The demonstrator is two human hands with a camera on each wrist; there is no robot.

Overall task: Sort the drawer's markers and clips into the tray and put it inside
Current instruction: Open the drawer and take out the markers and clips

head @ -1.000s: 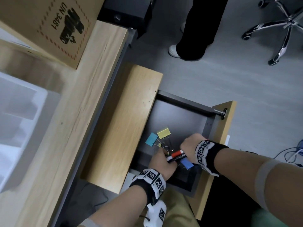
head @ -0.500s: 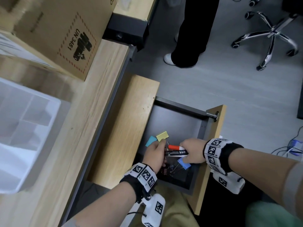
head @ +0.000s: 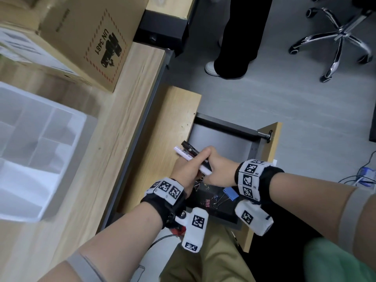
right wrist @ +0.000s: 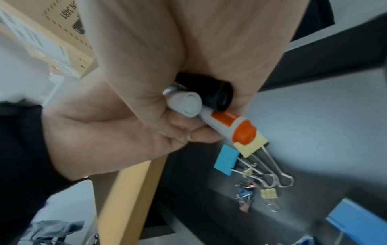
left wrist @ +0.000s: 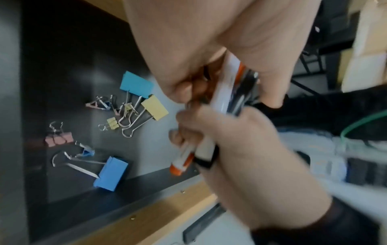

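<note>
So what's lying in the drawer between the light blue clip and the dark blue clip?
Small clips lie between the light blue clip and dark blue clip: little yellow, pink. Left wrist view shows it.

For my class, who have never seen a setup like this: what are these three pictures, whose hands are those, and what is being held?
No machine here: a person wears one camera on the head and one on each wrist. The head view looks down on an open drawer beside a desk with a white tray. The left hand and right hand together grip a bundle of markers. The wrist views show the same grip from close by. Binder clips lie loose on the drawer floor, among them a yellow clip and a blue clip.
</note>
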